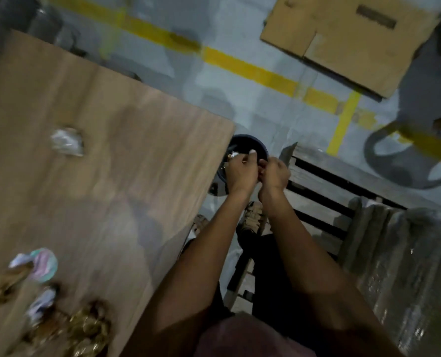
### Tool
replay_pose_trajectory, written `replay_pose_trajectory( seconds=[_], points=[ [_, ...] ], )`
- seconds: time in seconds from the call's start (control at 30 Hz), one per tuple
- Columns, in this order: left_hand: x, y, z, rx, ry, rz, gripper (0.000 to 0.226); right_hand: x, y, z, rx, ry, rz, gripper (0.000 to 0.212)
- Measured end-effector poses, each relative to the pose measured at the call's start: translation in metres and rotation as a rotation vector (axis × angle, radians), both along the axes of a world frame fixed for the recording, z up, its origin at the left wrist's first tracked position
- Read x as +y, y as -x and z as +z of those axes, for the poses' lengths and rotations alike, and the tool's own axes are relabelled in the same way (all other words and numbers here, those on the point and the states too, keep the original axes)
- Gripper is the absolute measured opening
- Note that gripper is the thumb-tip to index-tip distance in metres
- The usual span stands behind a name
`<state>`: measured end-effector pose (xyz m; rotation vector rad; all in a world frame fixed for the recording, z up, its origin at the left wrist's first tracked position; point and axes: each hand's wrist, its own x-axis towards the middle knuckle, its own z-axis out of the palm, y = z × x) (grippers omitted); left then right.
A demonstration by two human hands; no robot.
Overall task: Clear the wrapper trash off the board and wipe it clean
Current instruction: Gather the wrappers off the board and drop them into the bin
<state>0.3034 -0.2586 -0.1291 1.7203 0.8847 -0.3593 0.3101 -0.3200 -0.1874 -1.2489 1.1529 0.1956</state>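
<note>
My bare forearms reaching out, left hand (pixel 242 168) pinching crinkly foil scrap (pixel 233 155) over round dark bin (pixel 250 143), right hand (pixel 275 173) curled, grip unclear, flat wooden board (pixel 98 150) left of them, crumpled wrappers (pixel 67 141).

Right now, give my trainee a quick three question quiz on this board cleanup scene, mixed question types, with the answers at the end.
1. True or false: the board is already free of wrappers.
2. Where are both hands? A) flat on the board B) over the dark bin beside the board's edge C) on the cardboard
3. Fill in: a lone silvery wrapper lies on the board, away from the ____ of wrappers at its near corner.

Key: 1 false. 2 B: the left hand and right hand sit together above the bin. 3 pile.
</note>
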Motion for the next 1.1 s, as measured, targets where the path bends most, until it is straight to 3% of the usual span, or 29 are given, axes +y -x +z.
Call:
replay_pose_trajectory(
  seconds=[0.17, 0.4, 0.53, 0.83, 0.97, 1.1],
  points=[
    [0.036, 0.034, 0.091, -0.186, 0.013, 0.115, 0.026, 0.026, 0.020, 0.091, -0.162, 0.106, 0.148, 0.014],
    [0.123, 0.096, 0.128, -0.266, -0.093, 0.431, 0.027, 0.092, 0.032, 0.161, -0.358, 0.181, 0.551, 0.018],
    [0.175, 0.136, 0.128, -0.263, -0.138, 0.651, 0.024, 0.140, 0.041, 0.177, -0.426, 0.204, 0.762, 0.020],
    [0.259, 0.210, 0.139, -0.254, -0.230, 0.927, 0.019, 0.251, 0.073, 0.176, -0.382, 0.174, 1.191, 0.027],
    [0.276, 0.235, 0.138, -0.205, -0.286, 1.031, 0.018, 0.290, 0.067, 0.172, -0.419, 0.389, 1.415, 0.041],
    [0.279, 0.252, 0.129, -0.131, -0.384, 1.083, 0.034, 0.318, 0.048, 0.177, -0.551, 0.555, 1.520, 0.046]
  ],
)
